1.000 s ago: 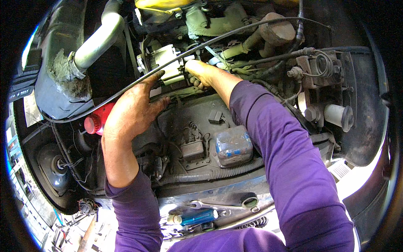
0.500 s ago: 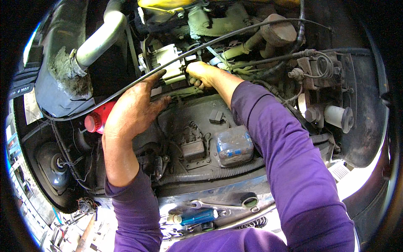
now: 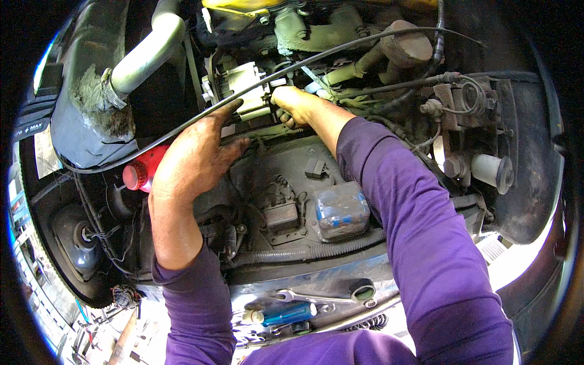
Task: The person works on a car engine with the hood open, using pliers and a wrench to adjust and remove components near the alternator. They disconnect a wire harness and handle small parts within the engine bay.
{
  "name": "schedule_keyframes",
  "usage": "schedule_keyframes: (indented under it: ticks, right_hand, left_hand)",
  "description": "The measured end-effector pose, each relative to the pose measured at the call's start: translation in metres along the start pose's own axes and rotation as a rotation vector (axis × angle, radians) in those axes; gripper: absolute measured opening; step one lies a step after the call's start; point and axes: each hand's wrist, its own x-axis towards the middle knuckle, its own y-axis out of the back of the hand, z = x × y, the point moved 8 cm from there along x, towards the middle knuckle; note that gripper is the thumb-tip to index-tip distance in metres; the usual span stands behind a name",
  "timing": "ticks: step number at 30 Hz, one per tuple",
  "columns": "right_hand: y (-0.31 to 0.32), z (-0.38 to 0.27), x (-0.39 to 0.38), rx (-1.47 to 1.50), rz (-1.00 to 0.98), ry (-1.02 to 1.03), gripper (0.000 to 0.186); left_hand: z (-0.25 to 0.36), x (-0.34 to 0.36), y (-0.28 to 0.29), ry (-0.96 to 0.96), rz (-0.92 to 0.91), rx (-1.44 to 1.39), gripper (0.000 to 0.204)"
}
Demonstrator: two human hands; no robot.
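Silver housing [image 3: 244, 74] is sitting by my left hand [image 3: 193, 152], gaping, and right hand [image 3: 297, 107], its hold unclear; dark case [image 3: 31, 125] is showing lettering.

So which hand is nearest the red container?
The left hand, right beside the red container, its thumb spread from its fingers. The right hand is farther off, at the right end of the pale metal unit.
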Motion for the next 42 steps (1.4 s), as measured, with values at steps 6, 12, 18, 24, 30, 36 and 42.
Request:
schedule_keyframes:
  ticks: [6,12,18,24,30,36,42]
  right_hand:
    - [0.0,0.001,-0.002,0.03,0.0,-0.003,0.02]
    - [-0.001,-0.002,-0.009,-0.067,0.003,0.001,0.024]
    - [0.002,-0.002,-0.014,-0.124,-0.034,0.002,0.022]
    - [-0.006,0.004,-0.009,0.021,-0.089,-0.06,0.015]
    - [-0.008,0.006,-0.002,0.061,-0.124,-0.024,0.016]
    - [0.02,-0.025,0.014,-0.751,0.226,0.253,0.023]
    - [0.017,-0.015,0.022,-0.972,0.115,0.523,0.038]
  left_hand:
    - [-0.004,0.001,-0.003,0.07,-0.079,-0.004,0.064]
    - [-0.002,-0.001,-0.001,-0.012,-0.002,-0.008,0.059]
    - [-0.002,0.0,-0.002,-0.026,0.015,0.004,0.058]
    - [-0.002,0.0,-0.002,-0.033,-0.002,-0.023,0.058]
    - [0.002,0.001,-0.005,-0.004,-0.017,-0.015,0.059]
    - [0.004,-0.001,0.002,0.013,-0.017,-0.007,0.06]
    - [-0.001,0.002,-0.004,0.029,-0.045,-0.018,0.061]
